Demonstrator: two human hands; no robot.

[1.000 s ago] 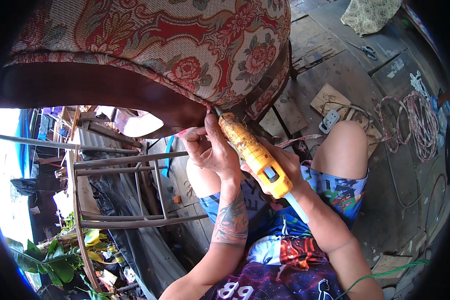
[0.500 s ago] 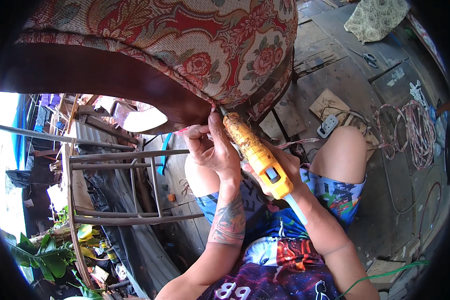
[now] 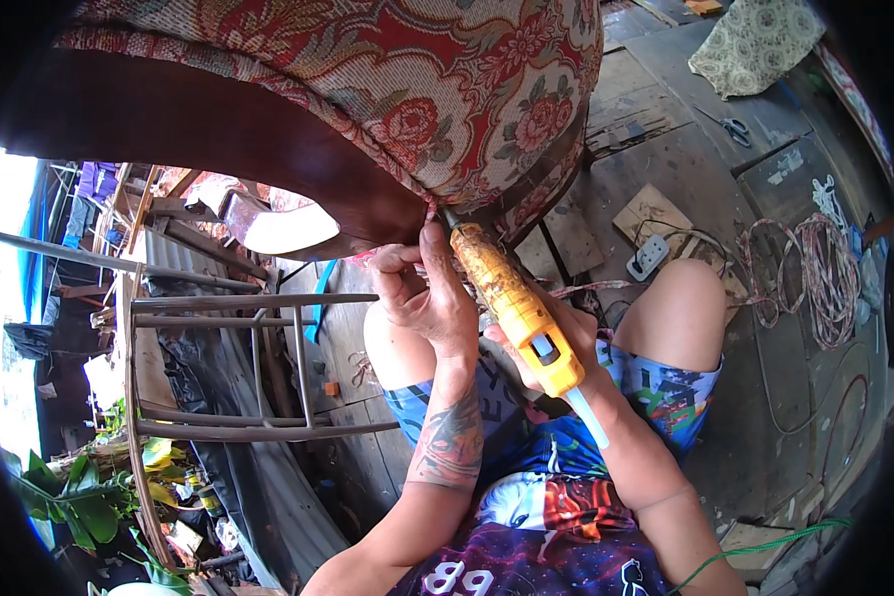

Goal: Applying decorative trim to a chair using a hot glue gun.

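Okay, gripping glue gun [image 3: 515, 303] with right hand [image 3: 574, 324]; touching red trim [image 3: 430, 211] with half-curled left hand [image 3: 432, 306], can't confirm pinch — could burn fingertip [image 3: 433, 236] via 8-o'clock nozzle [image 3: 452, 218] slip.

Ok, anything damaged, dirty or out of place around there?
Yes. The yellow glue gun in the right hand has brown stains over its front part, while its rear is cleaner. Beyond the floral upholstered seat, a floorboard looks splintered, with ragged dark gaps.
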